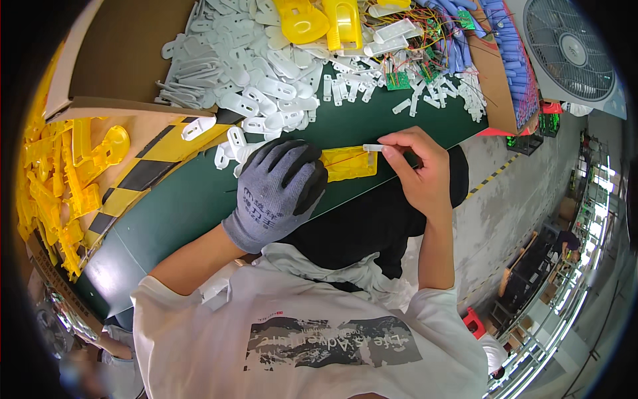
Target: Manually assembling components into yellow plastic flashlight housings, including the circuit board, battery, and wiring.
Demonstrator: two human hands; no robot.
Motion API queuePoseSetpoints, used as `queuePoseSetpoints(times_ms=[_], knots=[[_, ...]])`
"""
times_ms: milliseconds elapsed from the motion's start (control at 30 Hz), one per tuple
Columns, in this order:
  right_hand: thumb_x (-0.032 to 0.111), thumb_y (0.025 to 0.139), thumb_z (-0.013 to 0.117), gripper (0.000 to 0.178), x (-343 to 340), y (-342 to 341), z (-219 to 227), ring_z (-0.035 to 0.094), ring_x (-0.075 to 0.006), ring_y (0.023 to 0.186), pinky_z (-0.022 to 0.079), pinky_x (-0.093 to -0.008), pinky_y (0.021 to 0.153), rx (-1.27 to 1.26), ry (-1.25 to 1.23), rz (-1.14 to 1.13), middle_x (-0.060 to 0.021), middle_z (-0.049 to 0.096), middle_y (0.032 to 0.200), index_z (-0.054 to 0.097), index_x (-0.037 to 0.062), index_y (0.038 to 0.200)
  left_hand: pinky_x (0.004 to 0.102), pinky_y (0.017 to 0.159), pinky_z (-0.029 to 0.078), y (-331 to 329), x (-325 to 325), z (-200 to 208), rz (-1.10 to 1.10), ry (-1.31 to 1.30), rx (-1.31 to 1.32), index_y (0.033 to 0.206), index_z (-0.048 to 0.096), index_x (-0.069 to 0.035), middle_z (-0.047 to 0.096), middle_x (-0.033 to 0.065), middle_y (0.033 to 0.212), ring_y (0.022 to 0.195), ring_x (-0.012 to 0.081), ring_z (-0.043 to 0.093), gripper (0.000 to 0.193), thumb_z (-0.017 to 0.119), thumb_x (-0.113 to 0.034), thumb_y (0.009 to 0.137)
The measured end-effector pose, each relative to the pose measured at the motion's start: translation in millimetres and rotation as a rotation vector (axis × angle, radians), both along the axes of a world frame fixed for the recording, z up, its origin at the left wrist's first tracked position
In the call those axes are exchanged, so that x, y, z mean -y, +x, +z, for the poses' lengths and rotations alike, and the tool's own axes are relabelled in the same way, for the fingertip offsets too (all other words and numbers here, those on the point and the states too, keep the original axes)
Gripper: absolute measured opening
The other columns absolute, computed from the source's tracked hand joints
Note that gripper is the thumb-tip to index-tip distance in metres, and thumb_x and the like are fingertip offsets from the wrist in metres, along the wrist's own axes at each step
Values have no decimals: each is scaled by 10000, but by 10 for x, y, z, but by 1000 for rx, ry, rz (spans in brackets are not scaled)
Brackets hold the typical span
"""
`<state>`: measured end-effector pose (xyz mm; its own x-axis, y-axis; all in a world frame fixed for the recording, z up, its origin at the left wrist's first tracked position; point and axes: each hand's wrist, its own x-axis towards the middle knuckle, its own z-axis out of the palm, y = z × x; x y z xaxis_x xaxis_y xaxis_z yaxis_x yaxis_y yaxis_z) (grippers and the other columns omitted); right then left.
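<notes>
Mid-frame, gripping left-to-right yellow housing [351, 170] in left hand [279, 181], pinching white strip [372, 147] at its right end in right hand [425, 171].

Yellow and White on Green

The case [353, 170] is yellow, the strip [373, 147] white, the glove [271, 179] grey with dark print, the table [183, 199] dark green, the tape [154, 158] striped black and yellow, the cylinders [512, 54] blue.
</notes>
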<state>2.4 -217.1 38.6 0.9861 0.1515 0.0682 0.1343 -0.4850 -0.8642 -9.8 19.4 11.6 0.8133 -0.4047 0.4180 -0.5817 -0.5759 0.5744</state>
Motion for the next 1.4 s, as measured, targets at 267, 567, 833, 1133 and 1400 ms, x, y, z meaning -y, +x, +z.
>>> queuePoseSetpoints(times_ms=[267, 567, 833, 1133, 1400], knots=[[0, 794, 678, 129, 41, -110, 107, 577, -117, 589, 442, -216, 552, 59, -204, 116, -58, 630, 736, 673, 23, 921, 396, 784, 506, -9, -18, -6, -22, -23, -7, 882, 609, -92, 633, 77, 1001, 911, 284, 624, 310, 753, -73, 607], [7, 743, 739, 97, -195, -182, 52, 556, -54, 569, 425, -192, 530, -211, -62, 8, -33, 645, 680, 677, -6, 817, 400, 844, 479, -56, -145, -62, -39, 4, -19, 905, 601, -87, 601, 71, 1039, 946, 271, 591, 249, 701, -174, 694], [-13, 712, 764, 97, -204, -151, -174, 548, -42, 554, 400, -186, 508, -138, -23, -61, -26, 629, 626, 675, -2, 751, 398, 821, 494, -127, -183, -140, -36, -18, -11, 922, 608, -98, 605, 69, 1051, 954, 274, 597, 280, 700, -185, 672], [-81, 699, 733, 182, -251, -320, -336, 573, -77, 609, 411, -184, 558, 85, 24, -109, -50, 625, 742, 677, -6, 855, 399, 813, 505, -131, -190, -129, -37, -46, -25, 904, 610, -101, 611, 66, 1039, 945, 288, 606, 285, 703, -163, 642], [-27, 743, 702, 298, -327, -383, -160, 515, -71, 688, 386, -215, 613, -181, -59, -223, -1, 597, 792, 662, 56, 1026, 410, 815, 506, -78, -233, -33, -63, 9, -74, 901, 623, -82, 614, 74, 1036, 944, 292, 606, 301, 715, -153, 624]])
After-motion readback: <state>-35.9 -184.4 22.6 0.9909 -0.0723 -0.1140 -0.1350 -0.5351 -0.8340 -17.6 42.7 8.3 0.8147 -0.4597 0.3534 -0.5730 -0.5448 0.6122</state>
